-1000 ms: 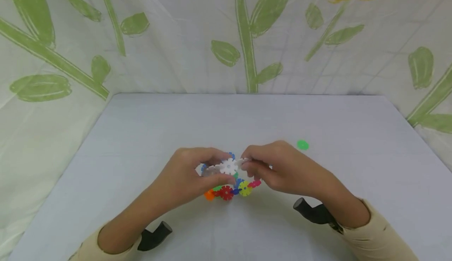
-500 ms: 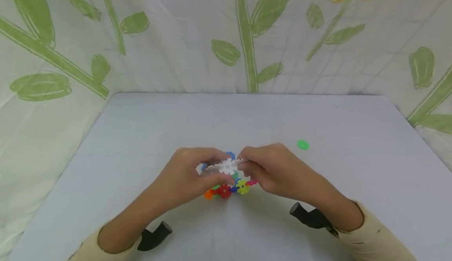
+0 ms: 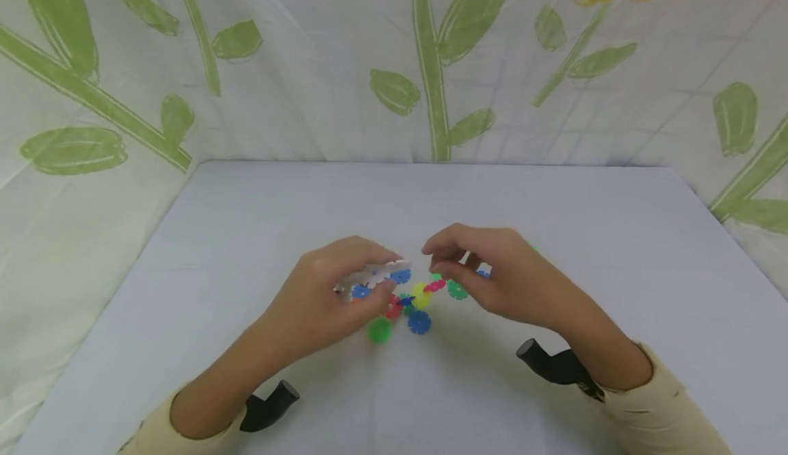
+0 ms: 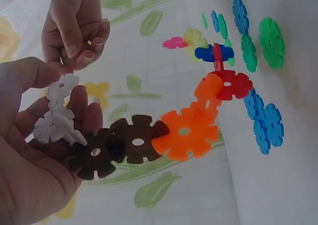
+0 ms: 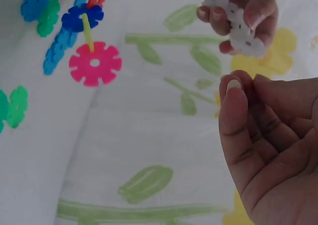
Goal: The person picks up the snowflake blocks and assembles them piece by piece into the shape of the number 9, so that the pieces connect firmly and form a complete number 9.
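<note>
At the far left my beige sleeve [image 3: 191, 421] runs up past a black curved fitting [image 3: 269, 407] to my left hand [image 3: 320, 297], whose thumb and fingers are bent round the white discs [image 4: 47, 130], notched like little flowers. These make one end of my chain [image 4: 149, 133], which I hold over the near middle of the table [image 3: 277, 209]. From there it runs rightward: dark brown discs, then orange discs [image 4: 196, 143], red discs [image 4: 236, 88], a dark blue disc [image 4: 206, 53], a yellow disc [image 3: 421, 295] and a pink disc [image 3: 434, 285] at the far end (whether that end touches the table, I can't tell).

Blue discs [image 3: 400, 276] show through the gap between my left thumb and fingers. A bright green disc [image 3: 379, 330] sits just below that thumb, and right of it another blue disc [image 3: 419, 322].

Then comes my right hand [image 3: 486, 274], fingers loosely curled, tips near the thumb, with nothing that I can see between them. A darker green disc [image 3: 457, 289] lies just under it. Farther right is my other sleeve [image 3: 659, 393].
</note>
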Demonstrator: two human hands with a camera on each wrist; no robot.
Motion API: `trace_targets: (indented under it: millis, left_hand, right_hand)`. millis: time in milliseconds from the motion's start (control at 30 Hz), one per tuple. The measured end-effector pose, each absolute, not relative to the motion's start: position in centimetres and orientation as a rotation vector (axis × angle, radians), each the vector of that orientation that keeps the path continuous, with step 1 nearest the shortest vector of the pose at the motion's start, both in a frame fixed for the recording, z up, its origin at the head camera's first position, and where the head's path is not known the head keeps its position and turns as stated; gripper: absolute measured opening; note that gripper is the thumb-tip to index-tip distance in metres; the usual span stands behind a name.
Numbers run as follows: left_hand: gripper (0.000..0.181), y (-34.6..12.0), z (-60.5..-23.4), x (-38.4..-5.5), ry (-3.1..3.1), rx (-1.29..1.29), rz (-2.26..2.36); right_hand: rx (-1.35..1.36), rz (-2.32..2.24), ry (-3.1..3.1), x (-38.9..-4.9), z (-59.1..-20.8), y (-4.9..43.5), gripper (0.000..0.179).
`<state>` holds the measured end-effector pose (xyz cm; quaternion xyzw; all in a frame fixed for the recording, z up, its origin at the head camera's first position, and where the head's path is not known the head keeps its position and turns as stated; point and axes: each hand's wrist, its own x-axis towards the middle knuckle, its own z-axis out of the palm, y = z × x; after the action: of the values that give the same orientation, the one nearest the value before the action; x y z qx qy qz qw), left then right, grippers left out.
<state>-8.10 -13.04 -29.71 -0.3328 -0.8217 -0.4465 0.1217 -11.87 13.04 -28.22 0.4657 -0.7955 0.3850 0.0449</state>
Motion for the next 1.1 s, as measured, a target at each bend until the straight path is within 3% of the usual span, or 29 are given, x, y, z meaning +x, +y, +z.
trace_targets:
  millis: [167, 600, 867, 1100]
  left_hand:
    - [0.010, -13.1, -29.6, -8.3, -2.399, -0.958, -1.253]
    - [0.008, -13.6, -29.0, -8.1, -2.400, -0.956, -1.252]
    - [0.007, -13.6, -28.8, -8.1, -2.390, -0.975, -1.290]
    - [0.012, -13.7, -28.6, -8.0, -2.417, -0.937, -1.254]
  right_hand:
    - [1.368, 1.119, -2.459, -12.9, -27.8, 14.2, 0.026]
    - [1.195, 0.669, -3.015, -16.6, -30.2, 16.4, 0.012]
    - [0.754, 0.112, -3.352, -18.5, -32.2, 18.1, 0.020]
    - [0.584, -0.094, -3.379, -19.3, -33.2, 19.6, 0.028]
